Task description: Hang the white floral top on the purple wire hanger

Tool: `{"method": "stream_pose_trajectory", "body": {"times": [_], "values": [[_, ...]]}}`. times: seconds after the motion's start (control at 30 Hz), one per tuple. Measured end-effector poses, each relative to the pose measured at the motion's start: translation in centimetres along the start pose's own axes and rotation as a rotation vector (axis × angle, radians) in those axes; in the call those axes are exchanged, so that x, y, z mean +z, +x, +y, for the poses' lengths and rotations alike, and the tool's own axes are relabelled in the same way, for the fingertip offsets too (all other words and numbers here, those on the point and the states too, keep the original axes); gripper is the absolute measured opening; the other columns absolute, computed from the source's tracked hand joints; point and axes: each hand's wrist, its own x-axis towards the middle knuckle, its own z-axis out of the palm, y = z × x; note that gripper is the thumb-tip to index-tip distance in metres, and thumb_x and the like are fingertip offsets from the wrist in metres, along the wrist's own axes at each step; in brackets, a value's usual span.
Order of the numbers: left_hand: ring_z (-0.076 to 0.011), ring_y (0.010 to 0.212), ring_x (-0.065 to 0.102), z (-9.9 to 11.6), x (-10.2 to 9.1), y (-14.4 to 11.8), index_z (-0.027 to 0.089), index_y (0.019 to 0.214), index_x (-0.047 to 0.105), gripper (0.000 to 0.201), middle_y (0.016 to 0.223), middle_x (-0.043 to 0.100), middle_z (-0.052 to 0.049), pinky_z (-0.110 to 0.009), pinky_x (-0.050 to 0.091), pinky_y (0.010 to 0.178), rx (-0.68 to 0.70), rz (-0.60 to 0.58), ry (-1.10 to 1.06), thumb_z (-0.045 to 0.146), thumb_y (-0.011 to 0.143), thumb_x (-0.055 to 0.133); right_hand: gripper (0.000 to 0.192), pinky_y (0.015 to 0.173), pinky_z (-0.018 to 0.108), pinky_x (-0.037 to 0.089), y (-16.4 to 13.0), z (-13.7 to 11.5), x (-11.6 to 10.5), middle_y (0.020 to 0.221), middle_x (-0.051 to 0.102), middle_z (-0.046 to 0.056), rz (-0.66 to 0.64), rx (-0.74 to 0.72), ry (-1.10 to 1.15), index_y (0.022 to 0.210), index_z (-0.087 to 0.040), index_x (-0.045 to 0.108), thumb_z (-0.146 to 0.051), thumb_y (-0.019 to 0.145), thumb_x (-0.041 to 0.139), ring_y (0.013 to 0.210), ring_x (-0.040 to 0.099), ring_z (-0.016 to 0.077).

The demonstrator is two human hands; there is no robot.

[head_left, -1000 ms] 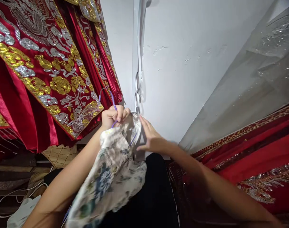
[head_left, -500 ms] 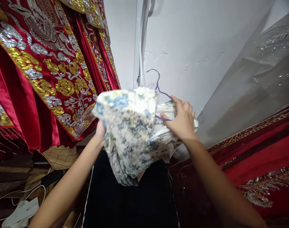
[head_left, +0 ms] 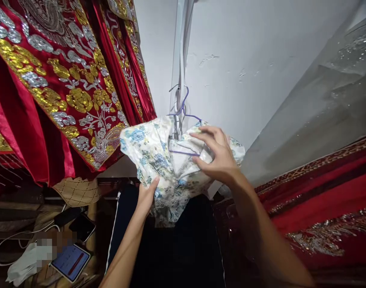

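Note:
A white floral dress or blouse (head_left: 159,154) with blue flowers hangs on a thin purple clothes hanger (head_left: 184,106) in front of me. The hanger's hook rises above the open neckline, and its lower bar crosses inside the neck. My left hand (head_left: 147,194) is closed on the front of the garment at lower left, thumb on top of the cloth. Over the garment's right shoulder lies my right hand (head_left: 220,156), thumb and fingers apart beside the neckline. The garment's lower part drops in front of my dark trousers (head_left: 177,252).
Red garments (head_left: 81,96) with gold and silver sequins hang at left. A phone with a lit screen (head_left: 71,262), a white cable (head_left: 9,236) and a white crumpled thing (head_left: 29,262) lie at lower left. Covered glittery clothing (head_left: 321,100) and red fabric (head_left: 336,192) are at right.
The garment has turned so its neckline faces me, and the hanger has shifted left to its middle. My left hand moved down and right onto the front; my right hand's fingers came off the hanger.

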Motion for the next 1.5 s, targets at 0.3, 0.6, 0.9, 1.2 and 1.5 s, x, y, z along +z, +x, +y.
{"method": "stream_pose_trajectory", "body": {"times": [0.3,0.6,0.9,1.2,1.5], "values": [[-0.0282,0.148,0.042,-1.7,0.6,-3.2,0.027,0.147,0.052,0.069,0.153,0.053,-0.008,-0.043,0.028,0.126,0.087,-0.022,-0.051,0.049,0.086,0.074,0.032,0.053,0.029,0.044,-12.6,-0.2,10.9,0.075,0.063,0.002,0.324,0.802,0.817,0.090,-0.021,0.070,-0.053,0.090,0.065,0.059,0.055,0.0147],[-0.0305,0.144,0.047,-1.2,0.4,-3.8,0.026,0.148,0.052,0.070,0.151,0.054,-0.010,-0.046,0.032,0.124,0.080,-0.164,-0.053,0.046,0.086,0.075,0.039,0.050,0.027,0.031,-11.3,-1.0,12.3,0.056,0.045,-0.003,0.120,0.860,0.899,0.067,-0.022,0.050,-0.052,0.091,0.059,0.051,0.040,0.0119],[-0.0324,0.140,0.051,-0.9,0.4,-4.0,0.024,0.147,0.054,0.069,0.149,0.056,-0.012,-0.047,0.037,0.121,0.043,-0.212,-0.057,0.047,0.085,0.076,0.046,0.050,0.026,0.030,-10.7,-1.5,11.8,0.058,0.043,-0.003,0.133,0.911,0.910,0.067,-0.021,0.050,-0.059,0.089,0.061,0.052,0.040,0.0109],[-0.0329,0.140,0.046,-2.7,0.3,-3.6,0.022,0.150,0.043,0.081,0.149,0.044,-0.017,-0.051,0.036,0.119,0.471,0.430,0.318,0.039,0.080,0.079,0.031,0.046,0.024,0.022,-11.9,-1.9,12.7,0.056,0.047,-0.003,0.292,1.081,1.121,0.064,-0.019,0.053,-0.040,0.081,0.068,0.048,0.034,0.0070],[-0.0212,0.100,0.065,-1.9,4.6,-3.0,0.022,0.110,0.065,0.017,0.104,0.068,-0.007,-0.036,0.051,0.093,0.608,-0.190,0.443,0.021,0.094,0.057,0.027,0.043,0.023,0.016,-12.0,-2.6,12.7,0.053,0.046,-0.005,0.231,1.111,1.342,0.065,-0.016,0.061,-0.037,0.075,0.075,0.042,0.029,0.0043]]}}
